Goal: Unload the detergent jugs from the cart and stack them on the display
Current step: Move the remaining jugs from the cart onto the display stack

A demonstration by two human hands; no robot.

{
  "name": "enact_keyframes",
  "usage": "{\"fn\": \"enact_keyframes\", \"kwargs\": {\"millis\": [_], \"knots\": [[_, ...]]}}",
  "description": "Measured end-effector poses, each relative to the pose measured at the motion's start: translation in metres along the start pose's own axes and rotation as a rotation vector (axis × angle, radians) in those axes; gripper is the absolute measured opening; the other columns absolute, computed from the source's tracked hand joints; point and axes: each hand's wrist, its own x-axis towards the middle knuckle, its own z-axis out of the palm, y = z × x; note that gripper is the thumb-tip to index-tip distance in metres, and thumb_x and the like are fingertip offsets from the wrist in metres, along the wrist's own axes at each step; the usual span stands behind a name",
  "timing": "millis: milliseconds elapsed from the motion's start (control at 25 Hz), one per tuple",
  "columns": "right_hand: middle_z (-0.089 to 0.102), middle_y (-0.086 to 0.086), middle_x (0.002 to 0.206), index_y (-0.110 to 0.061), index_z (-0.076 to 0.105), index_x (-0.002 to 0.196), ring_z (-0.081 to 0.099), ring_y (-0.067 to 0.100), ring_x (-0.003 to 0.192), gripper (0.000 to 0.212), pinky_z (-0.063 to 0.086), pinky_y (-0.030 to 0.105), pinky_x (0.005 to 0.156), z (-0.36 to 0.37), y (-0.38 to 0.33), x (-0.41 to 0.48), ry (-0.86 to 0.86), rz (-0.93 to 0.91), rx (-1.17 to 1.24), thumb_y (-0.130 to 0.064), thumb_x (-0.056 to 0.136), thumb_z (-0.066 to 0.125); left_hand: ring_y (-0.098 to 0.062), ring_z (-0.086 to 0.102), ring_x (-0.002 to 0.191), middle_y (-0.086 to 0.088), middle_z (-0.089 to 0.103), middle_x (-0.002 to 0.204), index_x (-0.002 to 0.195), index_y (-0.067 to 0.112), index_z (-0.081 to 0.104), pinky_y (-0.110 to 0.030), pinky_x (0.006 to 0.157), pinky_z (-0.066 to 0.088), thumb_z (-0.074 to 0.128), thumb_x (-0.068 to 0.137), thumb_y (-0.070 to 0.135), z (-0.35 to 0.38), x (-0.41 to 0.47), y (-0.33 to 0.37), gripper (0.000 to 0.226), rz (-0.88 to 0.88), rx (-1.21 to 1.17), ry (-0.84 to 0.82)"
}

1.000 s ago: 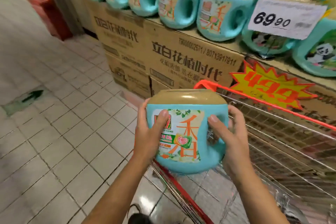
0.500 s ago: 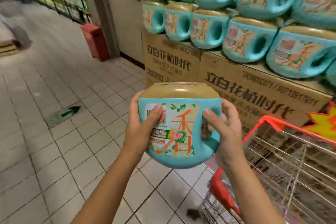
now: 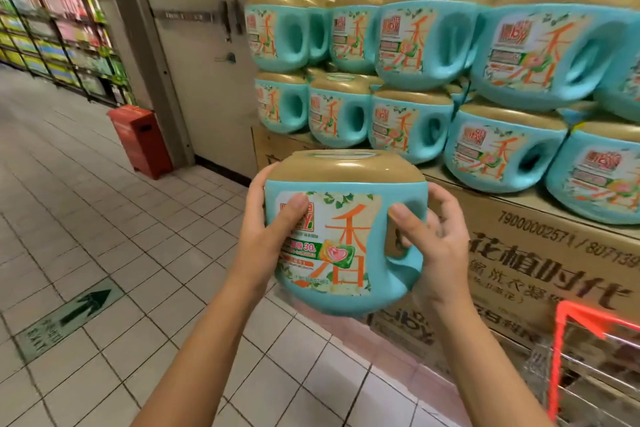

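Observation:
I hold a teal detergent jug (image 3: 346, 239) with a gold lid upright in front of me, label facing me. My left hand (image 3: 270, 236) grips its left side, thumb across the label. My right hand (image 3: 433, 246) grips the handle side, thumb hooked into the handle opening. Behind it, the display (image 3: 415, 87) carries two tiers of identical jugs stacked on brown cardboard cartons (image 3: 554, 253). The red-framed wire cart (image 3: 595, 367) shows at the lower right corner, below and right of the jug.
A tiled aisle floor (image 3: 86, 236) spreads to the left, with a green exit arrow sticker (image 3: 69, 315). A red box (image 3: 140, 139) stands against a grey door and pillar. Stocked shelves (image 3: 52, 28) line the far left.
The jug has risen away from the cart and moved toward the stacked display. My view has lifted, so the upper tier of jugs now shows and the cart sits lower right.

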Motion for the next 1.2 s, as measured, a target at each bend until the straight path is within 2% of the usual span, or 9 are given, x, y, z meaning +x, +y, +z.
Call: {"fn": "enact_keyframes", "kwargs": {"millis": [160,280,480,560,680,800,960,1080,1200], "knots": [[0.075,0.000,0.087,-0.022,0.053,0.114,0.071,0.013,0.078,0.065,0.054,0.023,0.063,0.035,0.014,0.075,0.051,-0.098,0.015,-0.028,0.056,0.083,-0.015,0.070,0.100,0.003,0.071,0.112,0.133,0.023,0.047,-0.021,0.074,0.056,0.075,0.075,0.044,-0.022,0.092,0.001,0.068,0.068,0.005,-0.082],[0.075,-0.003,0.084,-0.022,0.052,0.111,0.070,0.011,0.076,0.058,0.054,0.022,0.062,0.057,0.018,0.127,0.048,-0.153,0.019,-0.019,0.062,0.081,-0.018,0.069,0.104,-0.006,0.066,0.122,0.140,0.018,0.042,-0.024,0.077,0.056,0.076,0.067,0.058,-0.030,0.148,0.001,0.090,0.089,0.025,-0.080],[0.071,-0.008,0.071,-0.019,0.049,0.112,0.062,0.002,0.058,0.061,0.048,0.017,0.052,0.089,0.022,0.193,0.076,-0.231,-0.023,-0.022,0.063,0.085,-0.018,0.064,0.114,-0.001,0.063,0.128,0.144,0.026,0.039,-0.045,0.093,0.054,0.061,0.066,0.079,-0.044,0.237,-0.004,0.098,0.190,0.179,-0.100],[0.069,-0.009,0.067,-0.021,0.049,0.110,0.062,0.002,0.058,0.054,0.050,0.019,0.055,0.100,0.028,0.220,0.109,-0.283,-0.041,-0.018,0.066,0.080,-0.016,0.062,0.117,0.000,0.062,0.130,0.147,0.029,0.034,-0.047,0.095,0.053,0.061,0.063,0.082,-0.054,0.274,-0.013,0.103,0.204,0.182,-0.148],[0.072,-0.004,0.074,-0.026,0.049,0.108,0.068,0.010,0.069,0.051,0.055,0.029,0.063,0.121,0.039,0.254,0.183,-0.363,-0.066,-0.017,0.067,0.077,-0.006,0.062,0.115,0.009,0.063,0.128,0.150,0.034,0.022,-0.030,0.092,0.055,0.072,0.049,0.080,-0.069,0.324,-0.030,0.121,0.155,0.160,-0.281],[0.071,-0.007,0.074,-0.023,0.048,0.110,0.066,0.006,0.066,0.049,0.051,0.021,0.057,0.145,0.048,0.290,0.253,-0.451,-0.126,-0.017,0.069,0.075,0.014,0.057,0.108,0.035,0.059,0.119,0.137,0.050,0.030,-0.005,0.077,0.049,0.085,0.041,0.066,-0.080,0.371,-0.041,0.111,0.194,0.192,-0.397],[0.068,-0.009,0.096,-0.020,0.048,0.123,0.067,0.004,0.086,0.059,0.053,0.019,0.069,0.172,0.048,0.327,0.302,-0.502,-0.393,-0.028,0.072,0.076,0.016,0.056,0.107,0.036,0.059,0.117,0.139,0.037,0.039,-0.003,0.073,0.048,0.089,0.045,0.052,-0.081,0.421,-0.051,0.108,0.223,0.079,-0.366],[0.057,-0.013,0.117,-0.030,0.045,0.128,0.058,-0.003,0.105,0.085,0.053,0.023,0.085,0.181,0.047,0.340,0.361,-0.482,-0.672,-0.050,0.054,0.083,0.019,0.053,0.109,0.037,0.057,0.119,0.142,0.035,0.037,-0.004,0.073,0.049,0.087,0.043,0.062,-0.079,0.443,-0.056,0.115,0.243,0.078,-0.333],[0.050,-0.012,0.128,-0.036,0.040,0.132,0.047,0.009,0.123,0.103,0.047,0.035,0.100,0.181,0.043,0.351,0.399,-0.416,-0.842,-0.060,0.042,0.083,0.008,0.051,0.121,0.025,0.054,0.132,0.146,0.039,0.030,-0.022,0.090,0.054,0.084,0.040,0.070,-0.075,0.461,-0.057,0.123,0.276,0.137,-0.311]]}}
